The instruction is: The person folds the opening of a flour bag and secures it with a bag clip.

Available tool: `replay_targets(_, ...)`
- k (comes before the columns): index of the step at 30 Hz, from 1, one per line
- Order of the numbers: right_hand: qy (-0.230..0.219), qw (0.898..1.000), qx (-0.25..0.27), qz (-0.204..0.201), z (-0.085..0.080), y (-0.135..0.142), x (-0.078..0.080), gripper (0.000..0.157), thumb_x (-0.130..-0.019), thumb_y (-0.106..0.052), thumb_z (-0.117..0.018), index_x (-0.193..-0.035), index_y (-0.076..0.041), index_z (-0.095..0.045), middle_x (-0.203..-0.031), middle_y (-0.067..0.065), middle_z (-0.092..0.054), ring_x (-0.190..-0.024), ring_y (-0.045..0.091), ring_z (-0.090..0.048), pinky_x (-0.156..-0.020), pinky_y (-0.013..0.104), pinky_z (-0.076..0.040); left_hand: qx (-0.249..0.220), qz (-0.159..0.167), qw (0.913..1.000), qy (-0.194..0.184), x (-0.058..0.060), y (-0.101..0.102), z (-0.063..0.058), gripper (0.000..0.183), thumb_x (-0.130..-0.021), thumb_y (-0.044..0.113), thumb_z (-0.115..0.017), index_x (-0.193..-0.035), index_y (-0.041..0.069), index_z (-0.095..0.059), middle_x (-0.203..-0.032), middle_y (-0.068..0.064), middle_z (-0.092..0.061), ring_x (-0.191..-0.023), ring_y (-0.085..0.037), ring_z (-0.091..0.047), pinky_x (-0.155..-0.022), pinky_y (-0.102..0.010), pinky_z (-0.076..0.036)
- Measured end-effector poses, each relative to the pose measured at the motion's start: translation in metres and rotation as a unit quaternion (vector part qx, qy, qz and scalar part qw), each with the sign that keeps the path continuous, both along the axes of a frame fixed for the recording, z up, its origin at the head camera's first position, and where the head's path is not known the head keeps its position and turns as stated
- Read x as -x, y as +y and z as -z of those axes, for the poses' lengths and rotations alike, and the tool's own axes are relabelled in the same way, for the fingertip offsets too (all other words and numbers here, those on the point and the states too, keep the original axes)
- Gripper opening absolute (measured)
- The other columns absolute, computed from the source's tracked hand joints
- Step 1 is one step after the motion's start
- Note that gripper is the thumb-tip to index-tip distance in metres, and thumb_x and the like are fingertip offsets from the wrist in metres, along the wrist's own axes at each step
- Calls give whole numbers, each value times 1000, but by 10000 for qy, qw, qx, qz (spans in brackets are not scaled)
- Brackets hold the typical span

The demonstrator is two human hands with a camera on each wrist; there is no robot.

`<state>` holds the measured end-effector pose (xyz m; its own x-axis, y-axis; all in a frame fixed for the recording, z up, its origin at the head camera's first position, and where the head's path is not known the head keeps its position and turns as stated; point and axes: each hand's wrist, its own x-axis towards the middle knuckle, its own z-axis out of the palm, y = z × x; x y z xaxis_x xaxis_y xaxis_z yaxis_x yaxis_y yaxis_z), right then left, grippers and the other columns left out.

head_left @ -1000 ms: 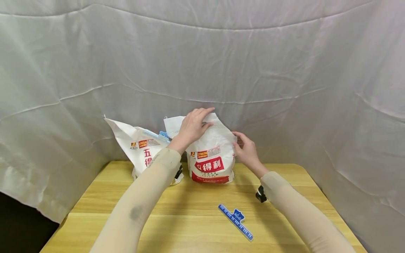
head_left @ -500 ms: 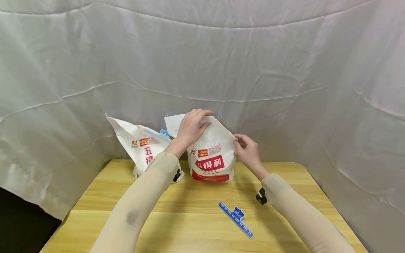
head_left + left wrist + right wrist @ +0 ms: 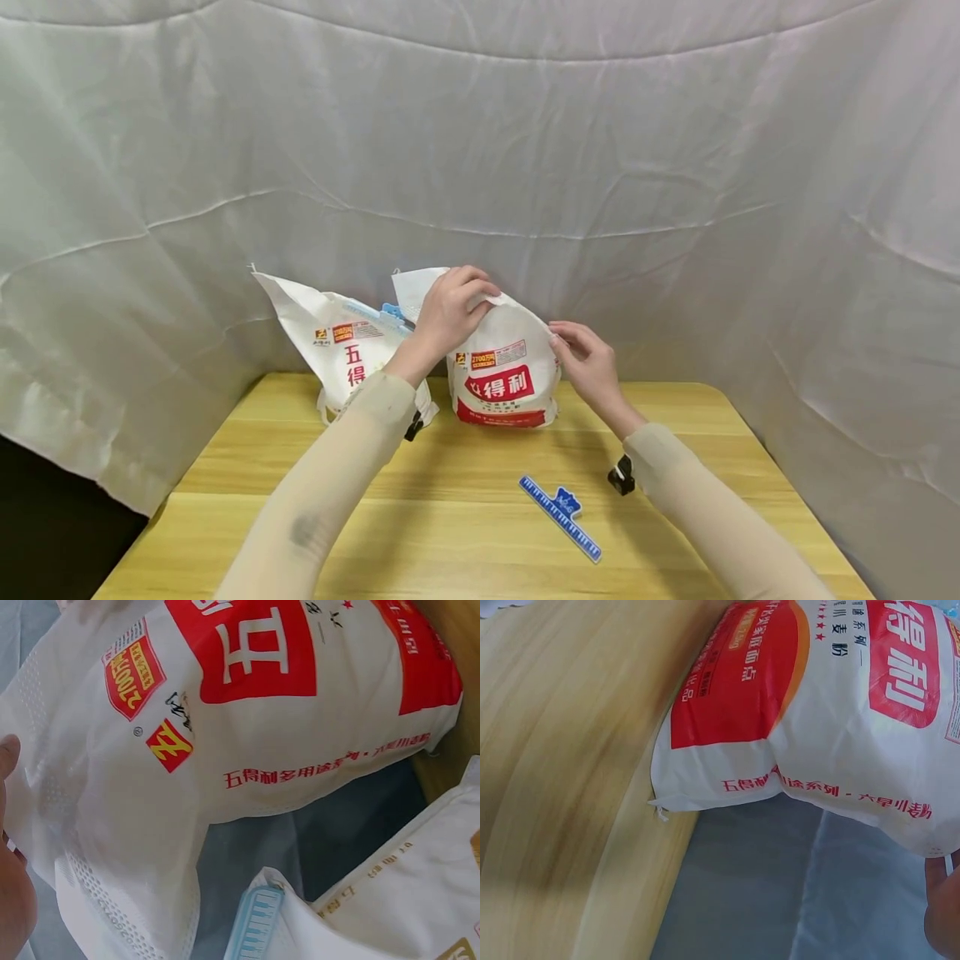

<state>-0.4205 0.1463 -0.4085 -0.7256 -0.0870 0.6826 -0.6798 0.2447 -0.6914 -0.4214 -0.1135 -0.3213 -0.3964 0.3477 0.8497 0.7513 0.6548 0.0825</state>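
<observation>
A white flour bag (image 3: 501, 383) with red lettering stands at the back middle of the table. My left hand (image 3: 452, 312) grips its top edge, fingers over the back and thumb in front. At the bag's upper right corner my right hand (image 3: 591, 360) pinches the edge between thumb and fingers. Left of the left hand, a white flap (image 3: 415, 287) of the bag's top sticks up. In the left wrist view the bag's upper part (image 3: 112, 825) bends over, and only part of the left hand (image 3: 15, 885) shows. The right wrist view catches the right fingertips (image 3: 941, 900) at the bag's edge.
A second flour bag (image 3: 345, 346) leans to the left, with a light blue sealing clip (image 3: 375, 317) across its top. A dark blue piano-patterned clip (image 3: 561, 518) lies on the wooden table (image 3: 450, 517). Grey cloth (image 3: 480, 150) hangs behind.
The bag's top edge has folded backward and sunk lower on the right. My left fingers have curled further over it, while my right hand keeps its pinch at the corner.
</observation>
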Motion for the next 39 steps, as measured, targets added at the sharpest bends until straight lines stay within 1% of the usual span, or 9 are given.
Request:
replay_targets(5, -136, 9998, 154, -19, -10, -5, -18, 22, -102, -2, -64, -119, 11, -70, -130, 24, -68, -120, 30, -67, -98, 19, -53, 72, 174, 9998, 40, -1, -4, 6, 17, -84, -1, -80, -99, 5, -76, -116, -11, -73, -112, -29, -65, -103, -40, -51)
replay_targets(8, -146, 9997, 183, 37, -17, -8, -29, 21, -102, 0, -63, -117, 13, -70, -127, 26, -68, -115, 19, -69, -96, 18, -54, 110, 234, 9996, 65, -2, -5, 9, 20, -84, 10, -86, -100, 6, -75, -122, -11, -73, -117, -29, -65, -107, -40, -49)
replay_targets(12, -132, 9996, 222, 57, -18, -9, -33, 20, -100, 4, -64, -116, 14, -70, -126, 28, -68, -116, 29, -69, -96, 19, -55, 145, 268, 9995, 43, -3, -5, 14, 32, -84, 29, -89, -103, 7, -74, -130, -10, -71, -122, -28, -64, -110, -40, -47)
replay_targets(16, -130, 9997, 194, 97, -16, -10, -33, 20, -98, 5, -66, -117, 13, -70, -127, 27, -68, -119, 43, -65, -98, 19, -54, 217, 66, 9996, -181, -5, -4, 16, 26, -94, 32, -77, -107, 9, -74, -134, -7, -70, -127, -26, -61, -113, -39, -45)
replay_targets(20, -128, 9997, 149, 171, -16, -11, -32, 23, -97, 5, -68, -119, 13, -69, -125, 27, -68, -119, 43, -65, -102, 33, -55, 300, -236, 9985, -385, -7, -1, 14, 23, -101, 28, -66, -114, 11, -75, -132, -5, -70, -126, -26, -61, -113, -39, -43)
replay_targets(23, -143, 9995, 136, 245, -17, -13, -32, 25, -95, 6, -70, -120, 13, -68, -122, 28, -68, -117, 43, -66, -102, 47, -54, 399, -440, 9974, -399, -7, 1, 12, 23, -101, 24, -66, -118, 12, -75, -129, -5, -71, -122, -26, -62, -111, -40, -45)
replay_targets(27, -98, 9992, 40, 381, -19, -14, -31, 27, -93, 8, -72, -119, 13, -68, -120, 29, -68, -112, 45, -67, -99, 54, -54, 498, -619, 9963, -326, -7, 4, 10, 22, -99, 20, -69, -118, 13, -76, -124, -6, -71, -118, -27, -63, -108, -43, -47)
replay_targets(36, -176, 9991, -170, 349, -14, -12, -18, 29, -94, 6, -72, -123, 11, -69, -121, 28, -70, -106, 44, -68, -96, 55, -56, 515, -887, 9925, -669, -1, 6, 4, 16, -99, 25, -73, -111, 14, -76, -118, -3, -72, -113, -24, -64, -103, -42, -48)
replay_targets(39, -354, 9985, -196, 378, -5, -7, -3, 29, -95, 0, -74, -123, 6, -71, -122, 24, -72, -106, 41, -69, -93, 41, -60, 541, -990, 9895, -898, -1, 7, 2, 16, -101, 26, -71, -112, 15, -75, -117, -1, -74, -112, -23, -65, -106, -42, -47)
